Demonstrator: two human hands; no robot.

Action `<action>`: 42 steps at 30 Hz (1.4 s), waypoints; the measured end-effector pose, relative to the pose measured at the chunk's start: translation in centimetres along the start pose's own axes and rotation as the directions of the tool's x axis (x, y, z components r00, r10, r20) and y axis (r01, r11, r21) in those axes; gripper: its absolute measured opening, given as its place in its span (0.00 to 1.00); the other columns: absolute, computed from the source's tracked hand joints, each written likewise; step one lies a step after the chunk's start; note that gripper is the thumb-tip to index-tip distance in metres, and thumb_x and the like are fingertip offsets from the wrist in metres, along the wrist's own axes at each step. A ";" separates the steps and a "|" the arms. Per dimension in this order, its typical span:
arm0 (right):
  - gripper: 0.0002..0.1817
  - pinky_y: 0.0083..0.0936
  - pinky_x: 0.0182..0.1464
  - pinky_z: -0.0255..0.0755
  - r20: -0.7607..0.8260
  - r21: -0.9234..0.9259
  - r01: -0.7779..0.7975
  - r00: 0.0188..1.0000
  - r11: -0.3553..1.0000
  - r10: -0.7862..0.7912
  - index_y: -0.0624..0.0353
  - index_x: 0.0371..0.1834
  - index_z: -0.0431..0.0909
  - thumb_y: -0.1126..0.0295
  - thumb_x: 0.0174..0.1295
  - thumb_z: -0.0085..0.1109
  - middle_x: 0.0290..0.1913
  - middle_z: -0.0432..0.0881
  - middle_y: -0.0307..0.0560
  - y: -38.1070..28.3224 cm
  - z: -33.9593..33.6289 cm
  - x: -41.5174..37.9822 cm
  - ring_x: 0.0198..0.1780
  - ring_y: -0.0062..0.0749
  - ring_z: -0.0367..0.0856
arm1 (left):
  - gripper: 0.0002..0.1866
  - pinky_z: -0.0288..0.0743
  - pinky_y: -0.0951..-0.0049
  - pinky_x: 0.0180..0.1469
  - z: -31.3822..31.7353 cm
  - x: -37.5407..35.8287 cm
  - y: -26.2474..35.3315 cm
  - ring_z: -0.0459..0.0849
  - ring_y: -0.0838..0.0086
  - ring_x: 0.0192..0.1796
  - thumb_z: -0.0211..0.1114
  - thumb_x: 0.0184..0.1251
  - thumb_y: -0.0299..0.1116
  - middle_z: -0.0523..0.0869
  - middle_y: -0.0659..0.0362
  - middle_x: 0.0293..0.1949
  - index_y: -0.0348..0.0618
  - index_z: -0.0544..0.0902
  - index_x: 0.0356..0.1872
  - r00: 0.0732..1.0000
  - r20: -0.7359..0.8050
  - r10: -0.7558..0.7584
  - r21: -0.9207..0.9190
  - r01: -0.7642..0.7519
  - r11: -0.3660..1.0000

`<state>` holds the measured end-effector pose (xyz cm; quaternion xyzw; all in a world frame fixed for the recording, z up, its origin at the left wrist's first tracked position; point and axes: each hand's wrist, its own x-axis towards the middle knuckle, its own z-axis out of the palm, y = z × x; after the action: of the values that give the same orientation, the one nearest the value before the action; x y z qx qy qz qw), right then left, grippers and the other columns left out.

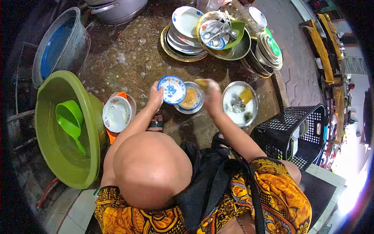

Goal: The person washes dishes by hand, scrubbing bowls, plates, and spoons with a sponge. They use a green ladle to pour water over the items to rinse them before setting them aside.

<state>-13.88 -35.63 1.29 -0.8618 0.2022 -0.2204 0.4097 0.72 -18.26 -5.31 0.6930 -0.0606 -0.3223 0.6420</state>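
My left hand (pixel 155 96) grips the rim of a small white saucer (pixel 172 90) with a blue rim and blue flower pattern, its face turned up. My right hand (pixel 212 99), smeared by motion, is closed on a yellowish sponge (pixel 201 82) just right of the saucer. Below and between the hands, a stack of small dishes (pixel 191 110) sits on the wet floor, the top one holding brownish liquid. To the right of my right hand stands a metal bowl (pixel 255 113) of white suds, with a yellow sponge piece and dark scrubbers in it.
At left are a big green basin (pixel 91 128) with a green dipper (pixel 70 117), a metal tub (pixel 74 46) and white bowls (pixel 117 115). Ahead stand stacked plates (pixel 186 23) and a metal pan (pixel 243 48) with spoons. A black crate (pixel 269 128) holds dishes at right.
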 end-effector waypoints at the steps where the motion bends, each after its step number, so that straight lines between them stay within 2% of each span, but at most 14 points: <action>1: 0.15 0.30 0.44 0.69 0.115 -0.141 0.185 0.979 0.973 -0.170 0.62 0.40 0.71 0.84 0.48 0.48 0.38 0.76 0.54 -1.0 2.0 0.8 0.41 0.42 0.75 | 0.13 0.69 0.75 0.43 0.5 -0.8 0.8 0.75 0.74 0.37 0.53 0.58 0.29 0.78 0.58 0.39 0.36 0.73 0.43 1.000 -0.003 0.007 -0.005 -0.007 1.000; 3: 0.18 0.37 0.49 0.65 0.567 -0.375 -0.016 0.787 0.927 0.244 0.62 0.44 0.72 0.77 0.45 0.51 0.41 0.75 0.59 -3.4 6.2 0.5 0.47 0.50 0.72 | 0.18 0.69 0.72 0.44 0.9 -2.1 2.2 0.74 0.75 0.40 0.50 0.64 0.39 0.77 0.56 0.41 0.37 0.72 0.48 0.988 -0.056 -0.141 0.019 0.142 0.990; 4: 0.23 0.40 0.52 0.63 0.494 -0.335 0.206 0.869 0.920 -0.014 0.62 0.49 0.69 0.75 0.44 0.52 0.43 0.73 0.63 -2.8 8.4 -1.3 0.48 0.54 0.70 | 0.22 0.69 0.70 0.45 0.4 -2.1 1.9 0.74 0.74 0.42 0.46 0.66 0.45 0.78 0.54 0.41 0.38 0.69 0.52 0.969 0.007 -0.246 -0.091 0.245 0.965; 5: 0.31 0.42 0.56 0.59 0.562 -0.291 0.116 0.824 0.950 0.071 0.56 0.59 0.59 0.71 0.47 0.50 0.44 0.73 0.63 -3.4 9.2 -2.1 0.49 0.53 0.70 | 0.22 0.71 0.67 0.45 -0.6 -1.5 0.0 0.76 0.71 0.43 0.46 0.66 0.45 0.78 0.54 0.43 0.39 0.68 0.52 0.977 0.011 -0.213 -0.145 0.213 0.966; 10: 0.23 0.38 0.48 0.69 0.783 -0.466 0.154 0.531 0.871 0.324 0.56 0.52 0.68 0.68 0.49 0.51 0.45 0.72 0.62 -3.9 8.3 0.7 0.46 0.49 0.73 | 0.18 0.76 0.66 0.39 -2.4 -3.3 -0.9 0.81 0.70 0.38 0.42 0.67 0.44 0.80 0.55 0.38 0.41 0.71 0.45 0.883 0.211 -0.419 -0.478 0.467 0.744; 13: 0.15 0.36 0.42 0.71 0.588 -0.469 0.151 0.788 0.870 0.181 0.57 0.42 0.74 0.69 0.49 0.51 0.38 0.76 0.58 -4.1 9.3 1.0 0.40 0.47 0.76 | 0.19 0.76 0.64 0.36 -2.4 -3.3 -0.9 0.81 0.67 0.38 0.41 0.67 0.46 0.81 0.56 0.37 0.44 0.71 0.46 0.779 0.302 -0.550 -0.349 0.627 0.696; 19: 0.22 0.39 0.44 0.68 0.778 -0.338 0.127 0.595 0.933 0.201 0.58 0.47 0.72 0.69 0.45 0.55 0.39 0.75 0.61 -3.8 11.2 -0.8 0.41 0.53 0.74 | 0.18 0.75 0.64 0.32 -3.8 -3.5 -2.2 0.80 0.68 0.31 0.42 0.66 0.48 0.81 0.56 0.33 0.46 0.72 0.44 0.893 0.234 -0.385 -0.436 0.450 0.779; 23: 0.22 0.39 0.44 0.68 0.579 -0.414 0.123 0.800 0.902 0.156 0.62 0.47 0.71 0.67 0.46 0.55 0.37 0.75 0.63 -4.7 11.5 -0.4 0.41 0.53 0.74 | 0.25 0.71 0.59 0.32 -3.2 -5.3 1.5 0.79 0.67 0.32 0.42 0.62 0.58 0.80 0.55 0.37 0.49 0.71 0.45 0.800 0.288 -0.527 -0.257 0.594 0.762; 29: 0.25 0.40 0.44 0.68 0.713 -0.232 0.128 0.696 0.964 0.079 0.61 0.47 0.69 0.65 0.43 0.60 0.38 0.75 0.61 -5.7 10.7 -0.1 0.41 0.54 0.74 | 0.25 0.66 0.51 0.45 -4.5 -4.8 1.1 0.77 0.70 0.41 0.43 0.61 0.58 0.79 0.58 0.40 0.50 0.70 0.47 0.863 0.024 -0.505 -0.187 0.500 0.846; 32: 0.26 0.38 0.42 0.69 0.591 -0.334 0.289 0.806 0.897 -0.039 0.60 0.46 0.68 0.70 0.39 0.62 0.35 0.76 0.61 -4.9 9.5 0.9 0.39 0.52 0.75 | 0.23 0.72 0.54 0.31 -3.9 -5.4 2.0 0.78 0.68 0.40 0.45 0.62 0.57 0.79 0.57 0.40 0.53 0.69 0.49 0.834 0.324 -0.447 -0.280 0.536 0.797; 33: 0.26 0.38 0.42 0.69 0.714 -0.356 0.230 0.692 0.906 0.105 0.61 0.46 0.68 0.69 0.39 0.61 0.37 0.75 0.61 -4.7 10.7 1.4 0.40 0.53 0.75 | 0.22 0.73 0.59 0.25 -4.0 -3.1 -2.5 0.78 0.69 0.38 0.45 0.61 0.57 0.79 0.58 0.40 0.55 0.69 0.49 0.794 0.379 -0.475 -0.293 0.590 0.752; 36: 0.26 0.43 0.48 0.64 0.743 -0.152 0.097 0.668 0.984 0.048 0.61 0.46 0.69 0.60 0.43 0.59 0.42 0.73 0.64 -6.6 11.8 -0.1 0.46 0.55 0.71 | 0.23 0.73 0.57 0.33 -4.3 -5.1 3.7 0.77 0.70 0.41 0.43 0.62 0.58 0.79 0.58 0.40 0.55 0.71 0.47 0.805 0.314 -0.504 -0.239 0.580 0.778; 39: 0.23 0.42 0.46 0.66 0.742 -0.026 0.280 0.649 0.960 -0.169 0.60 0.46 0.69 0.63 0.46 0.56 0.41 0.74 0.63 -7.4 11.1 -0.4 0.43 0.57 0.72 | 0.31 0.61 0.47 0.50 -4.7 -4.0 0.6 0.74 0.68 0.46 0.41 0.59 0.63 0.77 0.55 0.45 0.51 0.69 0.53 0.809 0.418 -0.413 -0.243 0.537 0.808; 42: 0.21 0.41 0.42 0.68 0.810 -0.157 0.271 0.586 0.950 -0.033 0.61 0.42 0.70 0.61 0.47 0.57 0.38 0.76 0.61 -7.4 10.2 -0.5 0.40 0.57 0.74 | 0.36 0.53 0.49 0.57 -4.8 -4.5 2.4 0.72 0.65 0.51 0.40 0.58 0.64 0.74 0.52 0.50 0.45 0.65 0.58 0.745 0.331 -0.579 -0.163 0.649 0.743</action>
<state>-7.52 -24.77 1.26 -0.9291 -0.0501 0.1827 0.3175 0.49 -12.37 -1.57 0.5319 0.1336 -0.6099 0.5720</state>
